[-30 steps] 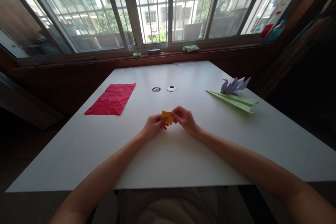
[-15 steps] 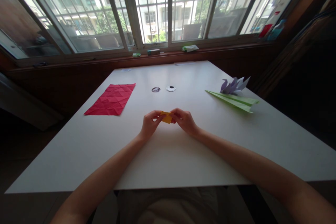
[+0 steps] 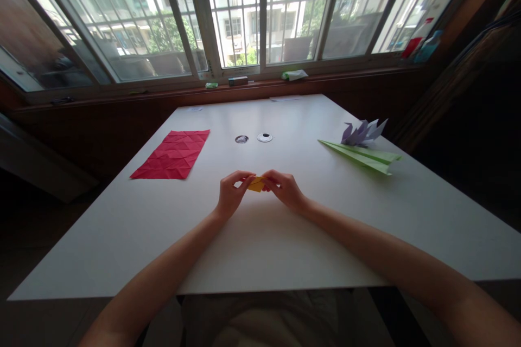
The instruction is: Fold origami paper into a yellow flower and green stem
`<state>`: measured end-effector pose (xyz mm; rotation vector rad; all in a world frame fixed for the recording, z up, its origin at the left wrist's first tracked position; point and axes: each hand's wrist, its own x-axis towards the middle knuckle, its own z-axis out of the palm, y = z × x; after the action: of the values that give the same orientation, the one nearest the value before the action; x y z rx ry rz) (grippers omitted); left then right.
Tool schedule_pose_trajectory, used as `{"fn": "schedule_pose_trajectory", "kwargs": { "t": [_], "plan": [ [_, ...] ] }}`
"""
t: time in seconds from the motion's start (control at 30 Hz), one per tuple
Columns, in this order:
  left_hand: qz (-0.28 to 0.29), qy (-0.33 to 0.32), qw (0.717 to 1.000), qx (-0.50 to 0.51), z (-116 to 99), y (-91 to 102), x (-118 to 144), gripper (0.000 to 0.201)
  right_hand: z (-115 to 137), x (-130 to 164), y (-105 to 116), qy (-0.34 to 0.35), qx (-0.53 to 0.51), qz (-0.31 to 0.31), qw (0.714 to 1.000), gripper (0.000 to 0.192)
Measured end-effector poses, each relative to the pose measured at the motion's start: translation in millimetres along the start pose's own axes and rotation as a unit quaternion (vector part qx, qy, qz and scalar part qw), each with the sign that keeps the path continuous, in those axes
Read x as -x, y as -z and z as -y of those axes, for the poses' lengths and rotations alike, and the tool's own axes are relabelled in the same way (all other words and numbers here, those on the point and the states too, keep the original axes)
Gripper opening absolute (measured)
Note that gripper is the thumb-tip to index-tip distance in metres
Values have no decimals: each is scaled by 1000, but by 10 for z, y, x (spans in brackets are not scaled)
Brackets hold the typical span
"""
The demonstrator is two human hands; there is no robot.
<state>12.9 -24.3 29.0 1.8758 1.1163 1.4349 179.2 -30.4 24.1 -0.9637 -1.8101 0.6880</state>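
A small folded piece of yellow paper (image 3: 257, 184) is pinched between both hands just above the middle of the white table (image 3: 260, 249). My left hand (image 3: 230, 196) grips its left end with fingertips. On the paper's right end, my right hand (image 3: 285, 188) closes its thumb and fingers. Most of the paper is hidden by the fingers; only a small yellow corner shows.
A creased red paper sheet (image 3: 173, 154) lies flat at the left. A green folded paper plane (image 3: 362, 156) and a purple folded paper figure (image 3: 363, 132) sit at the right. Two round cable holes (image 3: 253, 138) lie beyond the hands. Small items rest on the windowsill (image 3: 244, 82).
The yellow paper showed as a broad flap a second ago; now the fingers of both hands have closed over it, and less of it shows. The hands shifted slightly away from me.
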Motion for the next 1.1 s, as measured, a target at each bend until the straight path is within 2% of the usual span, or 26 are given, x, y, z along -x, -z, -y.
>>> {"fn": "schedule_pose_trajectory", "kwargs": {
  "t": [0.13, 0.3, 0.47, 0.53, 0.7, 0.9, 1.1],
  "plan": [
    [4, 19, 1000, -2, -17, 16, -1, 19, 19, -4, -2, -7, -6, 10, 1000, 10],
    [40, 62, 995, 62, 39, -13, -19, 22, 7, -22, -2, -29, -37, -1, 999, 11],
    [154, 126, 976, 88, 91, -25, -27, 26, -22, -35, 8, -64, -105, -33, 992, 17],
    [179, 144, 969, 88, 93, -21, -25, 26, -25, -36, 11, -72, -115, -31, 990, 19],
    [178, 155, 966, 107, 67, -11, -26, 25, -20, -36, 13, -74, -135, -31, 988, 22],
    [217, 200, 946, 134, 50, 5, -38, 29, -18, -28, 19, -65, -137, -40, 988, 24],
    [228, 191, 947, 116, 104, -10, -28, 28, -17, 2, 14, -41, -103, -32, 993, 22]
  ]
}}
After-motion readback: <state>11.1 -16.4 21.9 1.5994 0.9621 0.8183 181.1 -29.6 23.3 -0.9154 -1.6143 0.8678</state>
